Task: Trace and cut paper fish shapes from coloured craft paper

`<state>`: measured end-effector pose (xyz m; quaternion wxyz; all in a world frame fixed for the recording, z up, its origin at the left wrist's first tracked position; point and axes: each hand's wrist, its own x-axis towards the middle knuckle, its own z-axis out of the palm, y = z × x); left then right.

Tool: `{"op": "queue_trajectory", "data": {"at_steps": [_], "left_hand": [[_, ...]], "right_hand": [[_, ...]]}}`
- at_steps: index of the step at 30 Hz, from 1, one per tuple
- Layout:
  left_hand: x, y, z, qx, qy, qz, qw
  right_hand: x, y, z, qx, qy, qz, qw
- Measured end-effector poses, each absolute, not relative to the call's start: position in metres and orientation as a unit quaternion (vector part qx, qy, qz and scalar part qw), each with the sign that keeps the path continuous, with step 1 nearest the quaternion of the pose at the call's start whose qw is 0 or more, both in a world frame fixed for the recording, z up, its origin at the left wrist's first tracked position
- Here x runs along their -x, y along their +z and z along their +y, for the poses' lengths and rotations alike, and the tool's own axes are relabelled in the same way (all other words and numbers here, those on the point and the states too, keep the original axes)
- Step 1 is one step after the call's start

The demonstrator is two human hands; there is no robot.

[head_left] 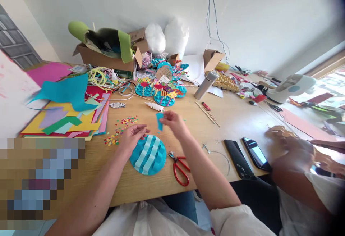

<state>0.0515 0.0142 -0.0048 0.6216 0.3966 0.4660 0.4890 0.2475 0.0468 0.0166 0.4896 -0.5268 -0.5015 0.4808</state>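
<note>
Between the fingertips of my right hand [174,123] is a small blue strip [159,121], held upright above the table. My left hand [133,138] hovers at the upper left edge of a round blue disc [161,158], its fingers loosely bent and apart, with nothing visible in them. Two pale strips [151,153] cross the disc at a slant, over raised blue loops. Red-handled pliers [180,169] lie just right of the disc. Left of my left hand, small colourful confetti pieces [111,140] are scattered. A white glue tube [154,107] lies beyond my hands.
Coloured sheets [35,130] are piled at the left. Decorated blue discs [164,98], a cardboard box [94,57] and a grey bottle [206,85] stand farther back. Thin sticks [205,113], a phone [256,153] and a black case [238,158] lie rightward, near another person's arm [289,160].
</note>
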Motion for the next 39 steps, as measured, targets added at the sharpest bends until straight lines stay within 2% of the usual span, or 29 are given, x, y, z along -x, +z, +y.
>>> {"op": "queue_trajectory", "data": {"at_steps": [2,7,13,15,18,22,26,33,39], "left_hand": [[-0.051,-0.003,0.013,-0.399,0.486,0.468,0.621],[-0.052,0.001,0.013,-0.407,0.487,0.475,0.61],[-0.052,0.0,0.013,-0.414,0.497,0.479,0.593],[-0.051,-0.001,0.014,-0.414,0.506,0.48,0.585],[-0.051,-0.002,0.013,-0.418,0.512,0.476,0.58],[-0.054,-0.002,0.011,-0.425,0.499,0.475,0.587],[-0.056,-0.001,0.01,-0.431,0.498,0.47,0.588],[-0.058,0.007,0.0,-0.489,0.469,0.432,0.595],[-0.073,0.011,-0.016,-0.508,0.398,0.388,0.658]], "right_hand": [[-0.294,0.017,0.047,0.629,0.381,-0.504,0.453],[-0.375,0.009,0.046,0.743,0.283,-0.469,0.385],[-0.356,0.018,-0.01,0.776,0.171,-0.517,0.318],[-0.336,0.022,-0.046,0.73,0.198,-0.627,0.185],[-0.308,0.022,-0.094,0.672,0.208,-0.709,0.042],[-0.288,0.011,-0.119,0.706,0.177,-0.685,-0.029],[-0.29,-0.003,-0.122,0.712,0.137,-0.688,-0.018],[-0.288,0.009,-0.113,0.714,0.153,-0.652,0.204],[-0.223,0.018,-0.075,0.685,0.097,-0.667,0.276]]}}
